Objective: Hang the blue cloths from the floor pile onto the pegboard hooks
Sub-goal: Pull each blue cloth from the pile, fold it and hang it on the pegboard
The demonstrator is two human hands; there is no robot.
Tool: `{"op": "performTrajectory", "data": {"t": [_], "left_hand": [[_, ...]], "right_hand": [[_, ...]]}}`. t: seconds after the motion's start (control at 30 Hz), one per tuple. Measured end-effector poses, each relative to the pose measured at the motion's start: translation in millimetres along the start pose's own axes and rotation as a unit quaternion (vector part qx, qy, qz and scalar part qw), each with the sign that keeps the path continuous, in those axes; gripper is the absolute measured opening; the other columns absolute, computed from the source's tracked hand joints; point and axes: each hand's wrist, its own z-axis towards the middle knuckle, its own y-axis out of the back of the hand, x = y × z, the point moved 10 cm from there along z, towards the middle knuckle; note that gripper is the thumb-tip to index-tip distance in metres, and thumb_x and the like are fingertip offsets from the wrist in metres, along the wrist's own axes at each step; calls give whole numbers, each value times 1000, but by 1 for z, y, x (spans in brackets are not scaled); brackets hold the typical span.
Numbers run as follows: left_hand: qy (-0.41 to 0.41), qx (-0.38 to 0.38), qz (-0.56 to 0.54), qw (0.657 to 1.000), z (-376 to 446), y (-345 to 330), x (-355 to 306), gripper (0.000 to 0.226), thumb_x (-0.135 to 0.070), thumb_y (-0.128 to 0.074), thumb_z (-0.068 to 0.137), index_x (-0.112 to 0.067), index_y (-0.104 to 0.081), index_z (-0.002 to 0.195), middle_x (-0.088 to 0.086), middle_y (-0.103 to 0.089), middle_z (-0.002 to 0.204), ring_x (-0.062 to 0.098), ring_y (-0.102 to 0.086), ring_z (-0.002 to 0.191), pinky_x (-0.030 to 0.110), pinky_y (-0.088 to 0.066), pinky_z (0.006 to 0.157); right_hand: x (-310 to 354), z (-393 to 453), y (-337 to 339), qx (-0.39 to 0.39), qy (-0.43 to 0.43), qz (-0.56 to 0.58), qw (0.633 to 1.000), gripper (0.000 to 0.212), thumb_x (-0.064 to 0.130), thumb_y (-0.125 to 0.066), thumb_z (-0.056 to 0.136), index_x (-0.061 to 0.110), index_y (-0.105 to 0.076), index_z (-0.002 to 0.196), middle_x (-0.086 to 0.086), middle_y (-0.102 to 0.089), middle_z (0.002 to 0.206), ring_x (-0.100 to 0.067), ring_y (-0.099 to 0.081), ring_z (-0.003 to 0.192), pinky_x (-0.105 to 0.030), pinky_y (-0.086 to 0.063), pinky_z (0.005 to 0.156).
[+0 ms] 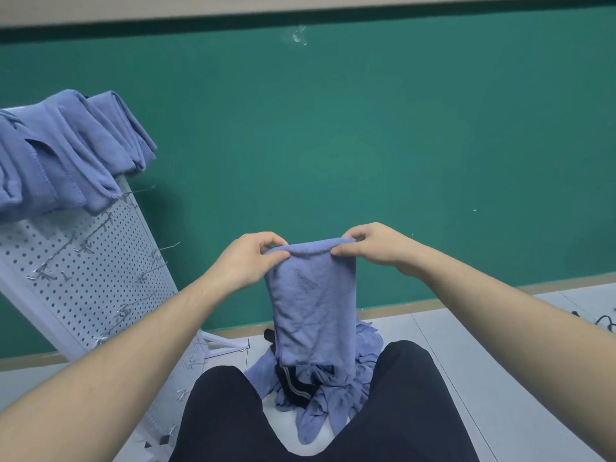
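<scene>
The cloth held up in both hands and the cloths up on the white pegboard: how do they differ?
The held cloth hangs as a single flat, crumpled sheet, pinched at its top edge by the left hand and the right hand; the hung cloths are several, bunched in folds along the top of the pegboard. The held cloth sits in mid-frame above the floor pile; the hung ones sit far left. Both are the same blue.

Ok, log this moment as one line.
left hand: pinching top edge | right hand: pinching top edge | held blue microfibre cloth: hanging above floor pile | white pegboard: cloths on top

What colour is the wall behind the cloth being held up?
The wall is dark green, seen in the head view behind the blue cloth.
</scene>
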Motion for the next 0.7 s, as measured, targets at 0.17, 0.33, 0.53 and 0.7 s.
{"op": "performTrajectory", "data": {"t": [0.17,0.33,0.53,0.7], "left_hand": [[23,-49,-78,996,2,12,0,16,-40,-63,95,-25,-67,89,-11,-69,88,8,-57,78,28,-46,76],[52,-48,-256,964,1,5,0,21,-39,-66,95,-20,-65,86,-8,-67,75,10,-57,65,30,-50,75],[39,-98,-283,953,-4,11,-4,16,-36,-69,94,-23,-65,84,-3,-65,75,13,-53,63,28,-48,63],[66,-81,-341,934,-7,4,0,14,-32,-69,94,-23,-64,84,-2,-68,74,14,-57,60,28,-53,57]], "right_hand": [[9,0,-2,-23,28,115,993,31,51,-60,92,26,-72,105,12,-73,111,-10,-66,111,-33,-52,96],[27,-4,7,-118,69,66,988,36,45,-40,105,14,-58,110,5,-65,109,-16,-59,106,-30,-43,87],[36,-7,9,-177,90,71,978,36,44,-36,107,13,-41,90,7,-51,81,-6,-49,72,-24,-37,67],[30,-1,7,-139,71,103,982,23,33,-62,92,12,-58,101,3,-67,97,-14,-62,85,-31,-51,81]]}}
